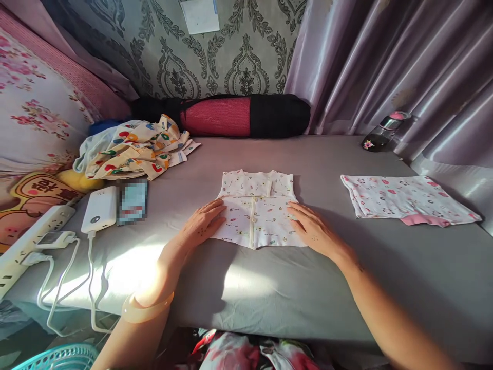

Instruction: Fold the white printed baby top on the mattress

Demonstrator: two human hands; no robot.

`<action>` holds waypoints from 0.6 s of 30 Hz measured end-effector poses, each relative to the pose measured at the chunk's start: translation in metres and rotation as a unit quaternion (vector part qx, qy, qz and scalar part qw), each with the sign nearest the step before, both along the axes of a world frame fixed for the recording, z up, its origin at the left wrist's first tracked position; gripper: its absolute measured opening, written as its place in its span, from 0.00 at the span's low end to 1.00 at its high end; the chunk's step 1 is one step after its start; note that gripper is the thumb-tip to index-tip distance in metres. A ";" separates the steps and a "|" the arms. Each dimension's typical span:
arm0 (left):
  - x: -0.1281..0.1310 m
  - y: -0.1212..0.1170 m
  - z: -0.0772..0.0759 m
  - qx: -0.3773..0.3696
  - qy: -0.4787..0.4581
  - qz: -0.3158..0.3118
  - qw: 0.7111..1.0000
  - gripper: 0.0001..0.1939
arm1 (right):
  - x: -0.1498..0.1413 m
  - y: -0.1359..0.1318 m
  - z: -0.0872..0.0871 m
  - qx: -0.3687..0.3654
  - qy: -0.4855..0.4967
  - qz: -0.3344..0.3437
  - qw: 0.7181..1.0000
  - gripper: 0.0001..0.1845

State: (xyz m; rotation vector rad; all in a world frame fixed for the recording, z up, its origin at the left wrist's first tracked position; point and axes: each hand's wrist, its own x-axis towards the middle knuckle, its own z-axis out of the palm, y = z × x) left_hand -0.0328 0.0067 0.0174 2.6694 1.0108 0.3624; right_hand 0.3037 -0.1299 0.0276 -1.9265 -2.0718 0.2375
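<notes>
Mid-frame, the left hand [203, 223] and right hand [314, 228] lie flat, fingers extended, on a white printed cloth shirt [265, 221] (smooth grey sheet [319, 159] reaching rightward).

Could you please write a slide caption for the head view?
Left hand and right hand touch opposite sides of a flat, white, printed cloth garment.

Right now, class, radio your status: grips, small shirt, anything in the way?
Left grip, right grip: at opposite sides of small shirt. Shirt flat on gray sheet. No obstruction seen; folded garment lies apart, right.
</notes>
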 end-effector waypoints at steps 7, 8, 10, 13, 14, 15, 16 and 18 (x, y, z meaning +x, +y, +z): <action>0.008 -0.017 0.018 -0.017 -0.065 -0.023 0.997 0.17 | -0.001 -0.005 0.011 0.047 0.042 0.042 0.997 0.17; 0.012 -0.022 0.020 -0.028 -0.069 -0.046 0.996 0.16 | -0.004 -0.007 0.012 0.056 0.055 0.061 0.995 0.15; 0.021 -0.029 0.022 -0.065 -0.076 -0.102 0.990 0.16 | -0.012 -0.009 0.014 0.058 0.086 0.104 0.989 0.10; 0.028 -0.036 0.022 -0.108 -0.080 -0.149 0.980 0.15 | -0.023 -0.013 0.016 0.031 0.108 0.152 0.982 0.08; 0.028 -0.036 0.021 -0.113 -0.082 -0.155 0.978 0.13 | -0.026 -0.014 0.016 0.021 0.107 0.159 0.981 0.09; 0.028 -0.036 0.020 -0.111 -0.086 -0.158 0.977 0.11 | -0.027 -0.014 0.016 0.013 0.106 0.163 0.981 0.10; 0.028 -0.035 0.019 -0.105 -0.090 -0.164 0.977 0.10 | -0.028 -0.014 0.016 0.008 0.105 0.163 0.981 0.10; 0.027 -0.035 0.018 -0.086 -0.095 -0.176 0.976 0.10 | -0.028 -0.014 0.016 0.007 0.101 0.166 0.981 0.10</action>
